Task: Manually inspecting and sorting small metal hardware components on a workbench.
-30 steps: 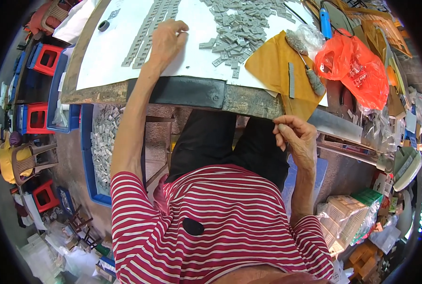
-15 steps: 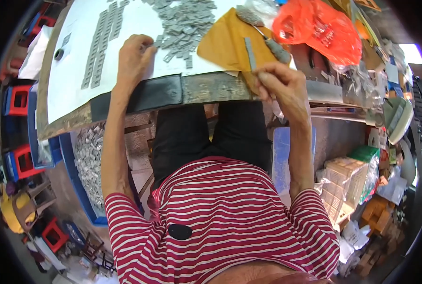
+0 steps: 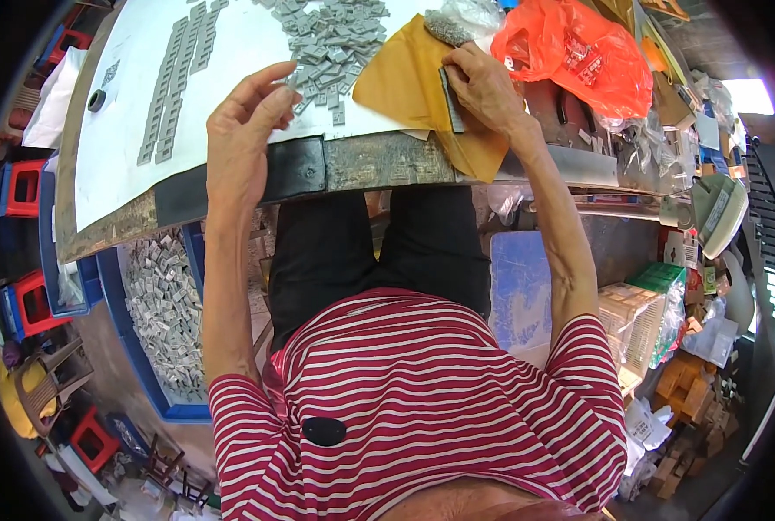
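Observation:
My left hand [image 3: 248, 108] hovers over the near edge of the white sheet [image 3: 222, 104], beside a pile of small grey flat pieces [image 3: 335, 52]. Its index finger and thumb are apart, with no piece plainly between them. My right hand [image 3: 485, 87] is closed at the upper end of a narrow grey strip [image 3: 453, 104], which lies over brown paper [image 3: 405, 78]. The fingertips cover that end of the strip. Just beyond this hand sits a grey mesh-like bundle [image 3: 447, 28]. Rows of joined grey pieces [image 3: 166, 108] lie on the sheet to the left.
A red plastic bag [image 3: 579, 61] sits at the far right of the table. Left of the sheet's rows stands a dark ring [image 3: 96, 101]. A blue bin [image 3: 135, 347] full of grey pieces is below the table's left side. Wicker-like baskets [image 3: 626, 326] stand at right.
My right hand has moved away from me, from the strip's near end to its upper end. My left hand has lifted off the sheet beside the pile, its fingers spreading.

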{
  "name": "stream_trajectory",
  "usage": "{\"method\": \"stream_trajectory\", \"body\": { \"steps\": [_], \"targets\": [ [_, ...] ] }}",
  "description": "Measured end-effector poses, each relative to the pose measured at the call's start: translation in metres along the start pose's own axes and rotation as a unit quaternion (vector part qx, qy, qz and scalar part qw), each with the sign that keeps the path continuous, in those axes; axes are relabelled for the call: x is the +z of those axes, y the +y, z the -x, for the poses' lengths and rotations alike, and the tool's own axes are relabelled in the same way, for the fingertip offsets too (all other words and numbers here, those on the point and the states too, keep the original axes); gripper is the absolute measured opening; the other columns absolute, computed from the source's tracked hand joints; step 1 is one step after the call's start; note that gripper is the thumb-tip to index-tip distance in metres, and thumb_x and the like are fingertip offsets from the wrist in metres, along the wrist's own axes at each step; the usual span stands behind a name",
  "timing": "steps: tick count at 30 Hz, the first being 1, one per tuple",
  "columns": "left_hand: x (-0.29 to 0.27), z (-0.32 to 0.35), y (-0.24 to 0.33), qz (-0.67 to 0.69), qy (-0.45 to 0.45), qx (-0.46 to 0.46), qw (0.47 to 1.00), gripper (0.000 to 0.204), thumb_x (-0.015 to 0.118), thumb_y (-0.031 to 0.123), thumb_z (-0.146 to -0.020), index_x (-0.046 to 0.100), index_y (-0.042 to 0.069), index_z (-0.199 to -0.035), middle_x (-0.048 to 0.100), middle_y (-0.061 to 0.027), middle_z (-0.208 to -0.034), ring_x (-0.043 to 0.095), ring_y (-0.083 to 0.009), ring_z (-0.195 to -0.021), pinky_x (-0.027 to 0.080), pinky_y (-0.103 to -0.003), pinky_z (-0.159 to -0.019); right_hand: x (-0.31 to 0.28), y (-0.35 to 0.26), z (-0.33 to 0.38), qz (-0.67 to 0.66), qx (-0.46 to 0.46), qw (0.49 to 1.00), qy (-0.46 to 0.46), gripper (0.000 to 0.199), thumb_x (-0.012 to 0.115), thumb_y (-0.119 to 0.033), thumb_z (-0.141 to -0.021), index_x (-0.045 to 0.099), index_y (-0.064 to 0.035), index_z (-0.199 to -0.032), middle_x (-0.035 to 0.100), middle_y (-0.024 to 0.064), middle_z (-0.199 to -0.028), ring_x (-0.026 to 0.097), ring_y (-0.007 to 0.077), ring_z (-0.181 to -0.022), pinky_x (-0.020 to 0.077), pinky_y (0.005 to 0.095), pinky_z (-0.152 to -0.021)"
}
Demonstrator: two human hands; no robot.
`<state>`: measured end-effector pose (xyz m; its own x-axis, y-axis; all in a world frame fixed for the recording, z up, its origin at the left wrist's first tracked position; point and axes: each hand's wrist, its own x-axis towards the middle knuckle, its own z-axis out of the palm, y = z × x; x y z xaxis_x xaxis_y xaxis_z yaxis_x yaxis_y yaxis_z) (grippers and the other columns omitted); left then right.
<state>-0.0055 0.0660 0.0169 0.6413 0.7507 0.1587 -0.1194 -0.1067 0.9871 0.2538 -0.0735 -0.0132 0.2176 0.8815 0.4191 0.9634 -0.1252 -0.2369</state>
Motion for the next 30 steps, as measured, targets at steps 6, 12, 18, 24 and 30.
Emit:
{"method": "stream_trajectory", "body": {
  "steps": [6, 12, 18, 24, 30],
  "targets": [
    [0.012, 0.023, 0.007, 0.342, -0.077, -0.144, 0.925, 0.033, 0.053, 0.011, -0.084, 0.052, -0.002, -0.115, 0.058, -0.0075, -0.081, 0.05, -0.0088, -0.066, 0.042, -0.02, -0.063, 0.001, 0.007, -0.008, 0.057, -0.059, 0.994, -0.068, 0.01, 0.052, -0.007, -0.079, 0.05, -0.0016, -0.087, 0.05, 0.0151, -0.08, 0.054, 0.0345, -0.073, 0.0441, 0.0397, -0.063],
    [0.022, 0.034, 0.004, 0.399, -0.094, -0.177, 0.895, 0.032, 0.054, 0.012, -0.084, 0.051, -0.004, -0.112, 0.056, -0.0072, -0.08, 0.049, -0.0106, -0.066, 0.041, -0.022, -0.063, 0.001, 0.008, -0.012, 0.114, -0.104, 0.984, -0.086, 0.007, 0.049, -0.006, -0.079, 0.047, -0.0007, -0.083, 0.05, 0.0154, -0.079, 0.055, 0.0343, -0.071, 0.0466, 0.0394, -0.059],
    [0.025, 0.039, 0.001, 0.378, -0.101, -0.187, 0.901, 0.029, 0.054, 0.012, -0.083, 0.051, -0.002, -0.109, 0.058, -0.0085, -0.082, 0.052, -0.0115, -0.066, 0.043, -0.023, -0.063, -0.001, 0.01, -0.014, 0.132, -0.115, 0.979, -0.101, 0.008, 0.049, -0.005, -0.077, 0.047, -0.0002, -0.083, 0.05, 0.0152, -0.078, 0.055, 0.0327, -0.071, 0.0473, 0.0375, -0.058],
    [0.026, 0.038, -0.005, 0.352, -0.108, -0.175, 0.913, 0.025, 0.058, 0.011, -0.081, 0.053, 0.001, -0.103, 0.062, -0.0107, -0.084, 0.055, -0.0109, -0.065, 0.045, -0.022, -0.062, 0.001, 0.011, -0.014, 0.109, -0.106, 0.984, -0.095, 0.007, 0.049, -0.005, -0.076, 0.046, -0.0004, -0.081, 0.049, 0.0165, -0.077, 0.054, 0.0341, -0.073, 0.0461, 0.0393, -0.059],
    [0.029, 0.037, -0.005, 0.32, -0.105, -0.157, 0.928, 0.024, 0.06, 0.008, -0.08, 0.054, 0.001, -0.103, 0.063, -0.0136, -0.09, 0.059, -0.0123, -0.069, 0.048, -0.021, -0.066, -0.004, 0.011, -0.011, 0.044, -0.09, 0.993, -0.068, 0.011, 0.051, -0.006, -0.078, 0.05, 0.0002, -0.086, 0.054, 0.0166, -0.082, 0.054, 0.0343, -0.074, 0.0453, 0.0383, -0.062]
  ]
}}
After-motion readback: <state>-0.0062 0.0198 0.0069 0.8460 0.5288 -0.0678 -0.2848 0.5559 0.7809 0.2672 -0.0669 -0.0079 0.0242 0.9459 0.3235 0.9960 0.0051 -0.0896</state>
